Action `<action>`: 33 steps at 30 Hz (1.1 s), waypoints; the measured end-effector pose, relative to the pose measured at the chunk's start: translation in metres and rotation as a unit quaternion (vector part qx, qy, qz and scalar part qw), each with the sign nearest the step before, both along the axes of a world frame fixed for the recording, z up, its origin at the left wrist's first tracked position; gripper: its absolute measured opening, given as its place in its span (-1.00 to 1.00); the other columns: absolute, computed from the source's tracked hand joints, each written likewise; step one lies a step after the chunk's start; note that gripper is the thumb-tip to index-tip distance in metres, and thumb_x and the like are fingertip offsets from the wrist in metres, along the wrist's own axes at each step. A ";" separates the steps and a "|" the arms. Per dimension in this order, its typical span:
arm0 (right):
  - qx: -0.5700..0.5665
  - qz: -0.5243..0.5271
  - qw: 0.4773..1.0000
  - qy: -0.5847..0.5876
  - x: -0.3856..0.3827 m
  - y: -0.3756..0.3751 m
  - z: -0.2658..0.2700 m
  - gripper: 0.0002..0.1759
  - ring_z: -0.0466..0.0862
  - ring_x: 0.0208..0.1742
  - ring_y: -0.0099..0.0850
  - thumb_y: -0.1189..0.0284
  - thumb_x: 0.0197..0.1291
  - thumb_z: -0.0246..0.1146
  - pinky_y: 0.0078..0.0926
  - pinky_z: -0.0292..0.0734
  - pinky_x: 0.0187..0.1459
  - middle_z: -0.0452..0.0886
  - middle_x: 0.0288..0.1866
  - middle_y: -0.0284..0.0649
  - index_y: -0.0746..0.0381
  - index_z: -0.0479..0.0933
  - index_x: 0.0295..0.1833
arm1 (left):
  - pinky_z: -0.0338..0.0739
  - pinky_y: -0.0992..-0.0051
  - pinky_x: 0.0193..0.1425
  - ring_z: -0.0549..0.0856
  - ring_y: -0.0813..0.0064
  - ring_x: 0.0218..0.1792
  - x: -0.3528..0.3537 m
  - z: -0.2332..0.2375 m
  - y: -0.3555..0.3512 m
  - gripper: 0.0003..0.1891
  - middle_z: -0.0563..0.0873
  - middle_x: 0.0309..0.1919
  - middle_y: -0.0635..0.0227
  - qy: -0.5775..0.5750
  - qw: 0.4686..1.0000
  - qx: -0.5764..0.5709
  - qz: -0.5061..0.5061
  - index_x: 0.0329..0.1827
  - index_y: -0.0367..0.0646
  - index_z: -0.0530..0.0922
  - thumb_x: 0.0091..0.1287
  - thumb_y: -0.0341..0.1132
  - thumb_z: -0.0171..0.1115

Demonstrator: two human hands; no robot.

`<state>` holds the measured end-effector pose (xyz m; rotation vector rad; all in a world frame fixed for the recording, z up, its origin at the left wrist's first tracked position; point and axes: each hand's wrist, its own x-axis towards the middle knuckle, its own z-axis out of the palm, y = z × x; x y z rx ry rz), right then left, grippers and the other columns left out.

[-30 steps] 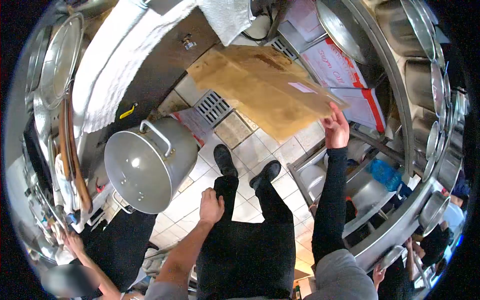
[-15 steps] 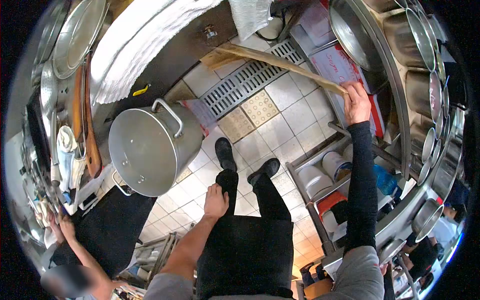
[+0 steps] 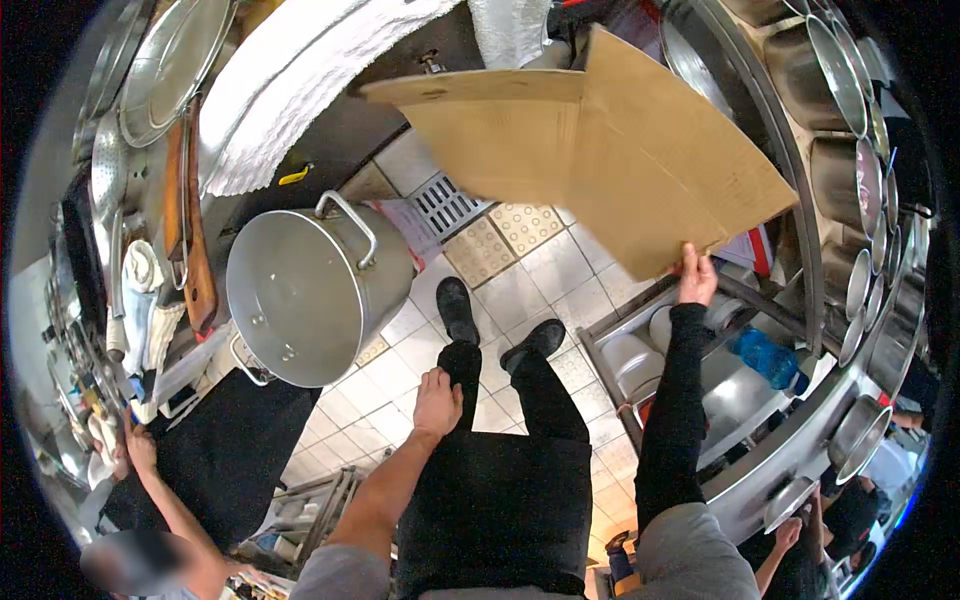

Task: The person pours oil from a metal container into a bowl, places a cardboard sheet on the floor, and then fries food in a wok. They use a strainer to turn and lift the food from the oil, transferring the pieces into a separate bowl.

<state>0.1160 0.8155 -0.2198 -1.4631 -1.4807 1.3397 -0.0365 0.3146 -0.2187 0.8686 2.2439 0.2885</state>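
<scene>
My right hand point(image 3: 699, 276) pinches the lower corner of a large folded brown cardboard sheet point(image 3: 660, 170), held up at the upper right. The sheet has a crease down its middle and hides part of the floor drain. My left hand point(image 3: 437, 402) is empty over my left thigh, its fingers loosely bent. Left of my feet stands a large metal stockpot point(image 3: 300, 295), with a handle on its near and far sides; its inside looks bare.
Stacked metal pots point(image 3: 840, 180) line the shelf at right. Below it are a blue plastic bottle point(image 3: 768, 358) and white tubs point(image 3: 630, 358). A floor drain grate point(image 3: 445, 205) lies ahead. Another person's hand point(image 3: 140, 450) is at the left counter among utensils.
The cardboard has swung up and turned from edge-on to broad side toward me. My right hand has moved slightly down with it. My left hand stays about where it was.
</scene>
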 end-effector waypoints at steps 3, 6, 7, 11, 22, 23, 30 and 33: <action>-0.072 -0.032 0.997 -0.006 0.036 -0.031 -0.090 -0.74 0.50 -0.58 -0.62 0.25 0.29 0.36 -0.52 0.56 -0.61 0.58 -0.50 -0.41 0.15 0.56 -0.37 | 0.40 0.18 0.28 0.46 -0.04 0.12 -0.002 -0.002 -0.001 -0.66 0.49 0.06 -0.07 -0.006 1.000 0.000 -0.005 0.01 -0.43 0.44 0.34 -0.30 0.19; -0.124 -0.085 0.989 -0.010 0.038 -0.064 -0.152 -0.69 0.47 -0.64 -0.58 0.21 0.27 0.38 -0.49 0.57 -0.65 0.54 -0.54 -0.37 0.20 0.56 -0.38 | 0.39 0.17 0.27 0.46 -0.06 0.10 -0.009 -0.001 -0.001 -0.66 0.47 0.06 -0.07 -0.014 1.000 0.002 -0.001 0.01 -0.44 0.41 0.33 -0.32 0.20; -0.149 -0.116 0.982 0.001 0.041 -0.069 -0.178 -0.68 0.48 -0.66 -0.53 0.21 0.26 0.38 -0.49 0.56 -0.66 0.52 -0.56 -0.32 0.26 0.58 -0.32 | 0.40 0.15 0.24 0.45 -0.07 0.09 -0.009 -0.003 -0.004 -0.65 0.46 0.06 -0.08 -0.014 1.000 0.006 -0.003 0.02 -0.43 0.40 0.33 -0.34 0.21; -0.208 -0.160 0.965 -0.011 0.047 -0.060 -0.261 -0.66 0.53 -0.68 -0.39 0.23 0.30 0.33 -0.41 0.54 -0.70 0.58 -0.51 -0.17 0.34 0.55 -0.20 | 0.39 0.16 0.26 0.45 -0.08 0.10 -0.025 -0.012 -0.010 -0.66 0.45 0.07 -0.09 -0.016 1.000 -0.009 -0.007 0.02 -0.44 0.39 0.34 -0.35 0.21; -0.335 -0.191 0.921 -0.050 0.024 -0.098 -0.342 -0.67 0.63 -0.55 -0.21 0.27 0.26 0.36 -0.31 0.54 -0.69 0.68 -0.36 -0.10 0.34 0.59 -0.09 | 0.44 0.13 0.20 0.48 -0.10 0.08 -0.055 -0.020 0.015 -0.67 0.49 0.05 -0.12 0.011 1.000 -0.010 -0.025 -0.01 -0.41 0.40 0.31 -0.37 0.27; -0.330 -0.184 0.924 -0.055 0.024 -0.101 -0.342 -0.67 0.63 -0.52 -0.20 0.27 0.25 0.37 -0.28 0.54 -0.68 0.68 -0.35 -0.09 0.33 0.59 -0.09 | 0.44 0.13 0.20 0.49 -0.10 0.07 -0.058 -0.021 0.012 -0.67 0.49 0.05 -0.11 0.013 1.000 -0.011 -0.024 -0.01 -0.41 0.40 0.31 -0.37 0.27; -0.326 -0.209 0.922 0.008 0.013 -0.063 -0.360 -0.71 0.53 -0.66 -0.26 0.32 0.28 0.36 -0.32 0.44 -0.71 0.61 -0.49 -0.09 0.32 0.50 -0.29 | 0.45 0.14 0.19 0.50 -0.09 0.06 -0.069 -0.026 0.015 -0.66 0.50 0.06 -0.11 0.016 0.999 -0.026 -0.011 0.01 -0.42 0.41 0.31 -0.37 0.27; -0.372 -0.213 0.903 0.023 0.008 -0.073 -0.376 -0.67 0.58 -0.40 -0.14 0.32 0.27 0.36 -0.19 0.53 -0.60 0.61 -0.28 -0.07 0.28 0.46 -0.03 | 0.45 0.14 0.19 0.50 -0.09 0.07 -0.074 -0.027 0.020 -0.66 0.51 0.06 -0.11 0.010 0.999 -0.029 0.009 0.01 -0.44 0.43 0.31 -0.37 0.26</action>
